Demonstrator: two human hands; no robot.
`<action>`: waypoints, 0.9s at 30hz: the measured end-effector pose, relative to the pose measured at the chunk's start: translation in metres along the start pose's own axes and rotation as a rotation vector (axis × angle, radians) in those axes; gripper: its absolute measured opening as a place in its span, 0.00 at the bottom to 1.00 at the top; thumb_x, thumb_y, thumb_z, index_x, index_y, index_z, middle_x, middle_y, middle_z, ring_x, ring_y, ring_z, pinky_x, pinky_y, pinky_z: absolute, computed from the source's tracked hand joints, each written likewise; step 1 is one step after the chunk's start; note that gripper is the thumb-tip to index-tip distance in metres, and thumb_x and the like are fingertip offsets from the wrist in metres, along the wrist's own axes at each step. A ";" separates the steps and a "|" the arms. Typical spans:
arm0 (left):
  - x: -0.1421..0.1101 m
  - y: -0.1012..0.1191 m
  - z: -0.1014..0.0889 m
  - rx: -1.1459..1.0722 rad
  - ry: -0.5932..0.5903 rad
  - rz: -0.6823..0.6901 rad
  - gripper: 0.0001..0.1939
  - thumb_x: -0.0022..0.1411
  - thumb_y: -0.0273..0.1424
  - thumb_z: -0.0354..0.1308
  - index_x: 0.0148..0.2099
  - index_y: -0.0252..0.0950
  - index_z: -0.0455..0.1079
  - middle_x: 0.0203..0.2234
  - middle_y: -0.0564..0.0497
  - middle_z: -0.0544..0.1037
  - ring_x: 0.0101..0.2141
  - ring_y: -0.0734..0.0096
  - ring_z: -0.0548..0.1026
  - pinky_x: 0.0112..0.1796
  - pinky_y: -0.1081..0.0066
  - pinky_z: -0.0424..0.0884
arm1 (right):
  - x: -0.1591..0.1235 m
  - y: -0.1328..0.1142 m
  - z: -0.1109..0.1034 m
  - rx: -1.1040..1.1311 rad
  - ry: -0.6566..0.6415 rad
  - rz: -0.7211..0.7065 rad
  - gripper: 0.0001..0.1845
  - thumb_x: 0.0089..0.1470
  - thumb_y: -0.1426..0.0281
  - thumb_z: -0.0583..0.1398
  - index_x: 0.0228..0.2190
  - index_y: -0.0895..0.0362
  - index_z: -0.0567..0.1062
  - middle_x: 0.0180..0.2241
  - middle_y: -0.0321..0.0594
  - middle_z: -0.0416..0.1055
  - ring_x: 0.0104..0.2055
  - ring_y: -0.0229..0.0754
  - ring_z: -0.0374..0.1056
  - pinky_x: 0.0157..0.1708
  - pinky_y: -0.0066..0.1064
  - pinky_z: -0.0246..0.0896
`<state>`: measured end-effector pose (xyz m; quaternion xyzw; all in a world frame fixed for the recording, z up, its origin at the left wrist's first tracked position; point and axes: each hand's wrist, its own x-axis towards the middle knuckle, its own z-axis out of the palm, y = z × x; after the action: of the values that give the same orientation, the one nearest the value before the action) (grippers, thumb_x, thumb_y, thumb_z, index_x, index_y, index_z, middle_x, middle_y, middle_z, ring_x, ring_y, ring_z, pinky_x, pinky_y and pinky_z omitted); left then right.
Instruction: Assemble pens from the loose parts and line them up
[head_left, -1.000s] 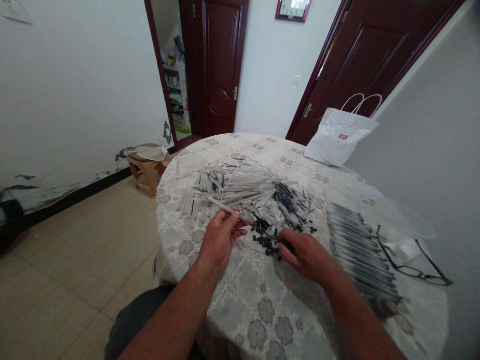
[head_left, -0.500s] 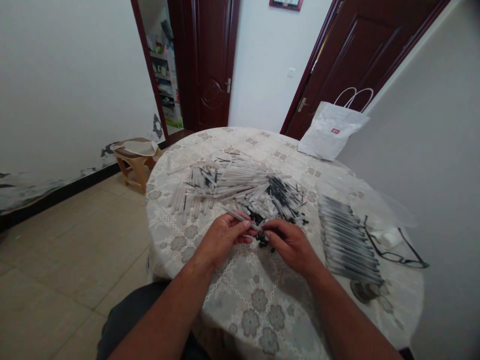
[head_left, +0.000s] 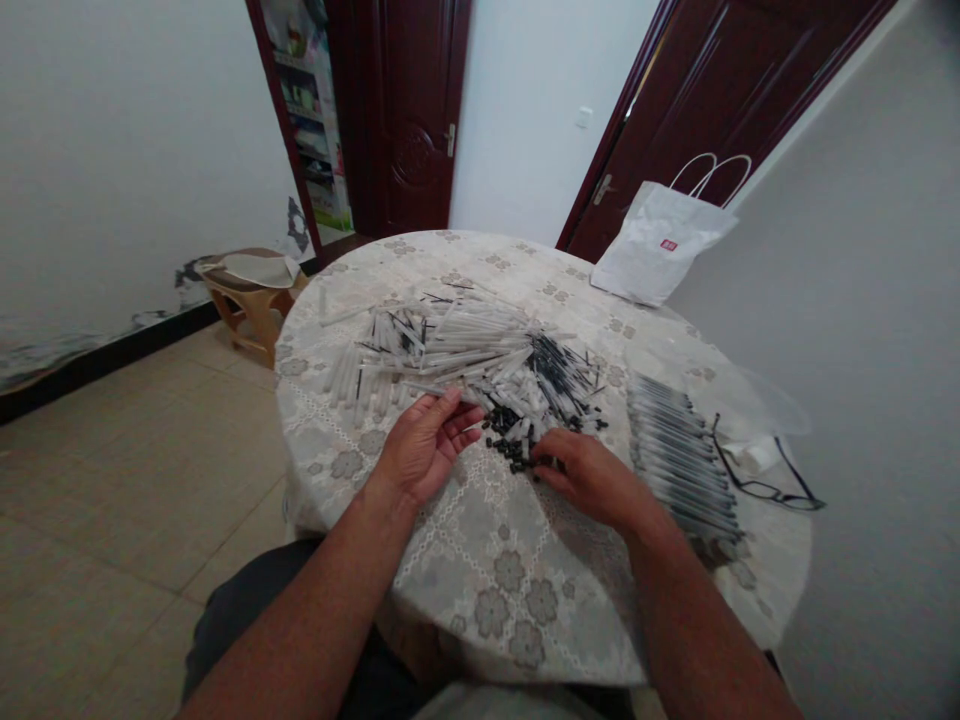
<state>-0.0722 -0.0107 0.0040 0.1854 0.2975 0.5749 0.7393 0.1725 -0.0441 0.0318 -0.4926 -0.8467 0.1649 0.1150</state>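
Note:
My left hand (head_left: 426, 445) pinches a whitish pen barrel (head_left: 418, 387) between thumb and index finger, the other fingers loosely curled. At the near edge of the heap, my right hand (head_left: 589, 475) reaches into small black plugs (head_left: 502, 420), thumb and fingers drawn together. What sits between those fingertips is too small to make out. Beyond both hands lie many whitish barrels (head_left: 472, 340). Short pale pieces (head_left: 517, 392) and a bundle of thin black sticks (head_left: 559, 368) lie to their right.
Right of my forearm, dark-filled pens (head_left: 682, 455) lie in a row, with eyeglasses (head_left: 776, 495) and clear plastic (head_left: 772, 400) beside them. A white paper bag (head_left: 660, 245) stands at the back right of the round table (head_left: 480, 560). A stool (head_left: 251, 300) is on the left.
My right hand came to the barrel's end at my left hand, then moved back right to the black plugs. My left hand keeps the barrel. The camera has tilted down slightly.

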 end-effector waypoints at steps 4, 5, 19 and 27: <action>0.000 -0.001 0.001 0.011 -0.002 0.000 0.11 0.58 0.30 0.71 0.37 0.34 0.72 0.31 0.49 0.82 0.33 0.68 0.82 0.29 0.74 0.78 | -0.005 -0.007 -0.002 -0.071 -0.107 0.099 0.06 0.58 0.73 0.61 0.37 0.54 0.78 0.34 0.39 0.77 0.35 0.41 0.71 0.35 0.29 0.56; 0.000 -0.001 0.001 0.015 -0.004 -0.004 0.11 0.58 0.30 0.71 0.37 0.33 0.72 0.32 0.49 0.82 0.34 0.67 0.82 0.30 0.74 0.78 | -0.005 -0.008 -0.001 -0.085 -0.121 0.107 0.06 0.57 0.73 0.61 0.37 0.54 0.78 0.34 0.39 0.77 0.35 0.42 0.71 0.34 0.29 0.56; -0.008 -0.005 0.005 0.133 -0.145 -0.066 0.12 0.57 0.27 0.71 0.42 0.32 0.75 0.37 0.44 0.83 0.38 0.63 0.83 0.37 0.69 0.80 | 0.016 -0.022 0.039 0.660 0.410 0.204 0.10 0.60 0.60 0.63 0.37 0.54 0.75 0.29 0.35 0.74 0.29 0.39 0.68 0.30 0.29 0.64; -0.011 -0.008 0.006 0.194 -0.191 -0.080 0.13 0.56 0.28 0.72 0.42 0.32 0.75 0.37 0.43 0.83 0.37 0.64 0.83 0.37 0.70 0.79 | 0.026 -0.031 0.055 0.963 0.500 0.254 0.13 0.57 0.59 0.66 0.39 0.55 0.75 0.26 0.33 0.72 0.24 0.35 0.65 0.23 0.26 0.63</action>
<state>-0.0644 -0.0230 0.0062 0.2979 0.2874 0.4931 0.7651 0.1153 -0.0447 -0.0058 -0.5065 -0.5567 0.4241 0.5037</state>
